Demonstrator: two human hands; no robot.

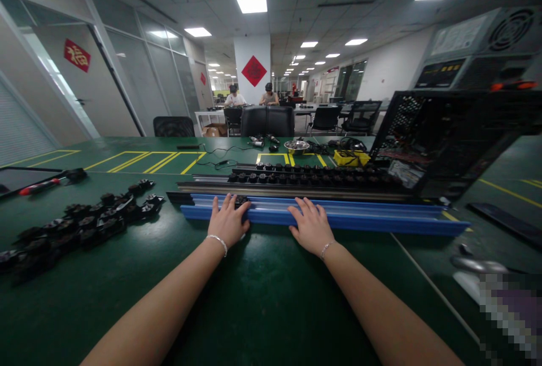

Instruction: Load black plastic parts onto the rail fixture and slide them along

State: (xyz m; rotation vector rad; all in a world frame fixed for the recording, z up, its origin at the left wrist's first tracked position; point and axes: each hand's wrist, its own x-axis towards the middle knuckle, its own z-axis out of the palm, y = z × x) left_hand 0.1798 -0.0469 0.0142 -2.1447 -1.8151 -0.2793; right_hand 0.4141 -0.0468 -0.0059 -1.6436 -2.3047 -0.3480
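Note:
A long blue channel rail (pixel 381 217) lies crosswise on the green table in front of me. My left hand (pixel 227 222) rests on its left part with the fingers spread. A small black part (pixel 241 201) sits in the rail by that hand's fingertips. Further right, my right hand (pixel 312 226) lies on the same rail, its fingers apart and holding nothing. Directly behind are dark metal rails (pixel 271 190) and a row of black socket-like modules (pixel 305 177). Several similar black modules (pixel 91 222) are lined up at the left.
An open computer case (pixel 461 146) with power supply units (pixel 470 44) on top stands at the right. Behind the rails are a metal bowl (pixel 297 146), a yellow box (pixel 351 157) and cables. A red-handled tool (pixel 40 187) lies far left. Two people sit in the background.

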